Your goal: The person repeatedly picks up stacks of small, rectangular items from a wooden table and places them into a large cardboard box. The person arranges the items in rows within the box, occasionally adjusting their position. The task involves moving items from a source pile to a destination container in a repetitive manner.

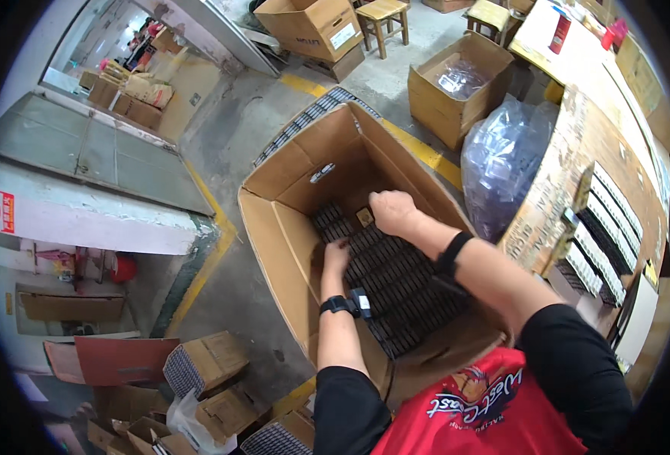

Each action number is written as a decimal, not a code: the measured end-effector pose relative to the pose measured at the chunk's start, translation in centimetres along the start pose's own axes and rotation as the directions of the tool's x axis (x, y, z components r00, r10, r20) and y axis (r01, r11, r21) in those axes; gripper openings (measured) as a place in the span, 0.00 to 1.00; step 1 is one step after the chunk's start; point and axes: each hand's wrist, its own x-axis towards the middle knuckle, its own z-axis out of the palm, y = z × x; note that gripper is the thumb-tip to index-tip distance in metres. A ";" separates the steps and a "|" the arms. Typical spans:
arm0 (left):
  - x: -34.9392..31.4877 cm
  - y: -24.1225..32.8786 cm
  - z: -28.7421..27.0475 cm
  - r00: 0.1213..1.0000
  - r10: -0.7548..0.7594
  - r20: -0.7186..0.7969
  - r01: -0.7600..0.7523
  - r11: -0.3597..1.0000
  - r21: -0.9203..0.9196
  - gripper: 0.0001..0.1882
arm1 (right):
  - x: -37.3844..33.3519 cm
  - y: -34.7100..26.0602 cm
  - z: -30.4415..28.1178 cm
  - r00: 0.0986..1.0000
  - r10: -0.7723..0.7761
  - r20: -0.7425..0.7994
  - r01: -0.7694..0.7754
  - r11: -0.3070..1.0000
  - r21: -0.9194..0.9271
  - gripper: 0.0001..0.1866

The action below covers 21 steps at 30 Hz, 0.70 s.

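A tall open cardboard box (pixel 274 246) stands in front of me, with both my arms reaching into it. Rows of black slotted pieces (pixel 396 277) fill its near and middle part, packed side by side. A smaller group of the same black pieces (pixel 332 222) lies toward the far left corner. My left hand (pixel 336 256) is down at the gap between the two groups, its fingertips mostly hidden. Above the far end of the rows, my right hand (pixel 393 212) is closed with the fingers curled under; whatever it holds is hidden. Bare cardboard floor (pixel 364 217) shows just left of it.
Right of the box are a clear plastic bag (pixel 502 163) and a wooden worktable (pixel 570 163) bearing white and black strips (pixel 604 227). Another open carton (pixel 456 91) and a wooden stool (pixel 383 24) stand beyond. Several cartons (pixel 206 364) crowd the floor at lower left.
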 end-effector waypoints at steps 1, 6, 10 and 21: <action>0.7 -1.5 0.8 0.990 0.133 -0.054 -0.120 0.974 0.193 0.17 | 1.5 0.7 3.6 0.975 0.136 0.177 -0.141 0.990 0.017 0.11; 3.0 -1.2 4.4 0.991 -0.132 0.009 0.126 0.963 0.239 0.23 | -0.2 7.4 20.1 0.851 0.473 0.227 -0.459 0.881 -0.115 0.24; 6.0 -4.7 6.8 0.995 -0.099 -0.015 0.100 0.972 0.211 0.26 | 3.2 9.4 23.6 0.846 0.473 0.248 -0.453 0.881 -0.136 0.21; 7.0 -5.3 9.6 0.968 -0.189 -0.165 0.233 0.922 0.310 0.26 | 8.9 8.5 23.5 0.839 0.368 0.400 -0.261 0.918 -0.298 0.13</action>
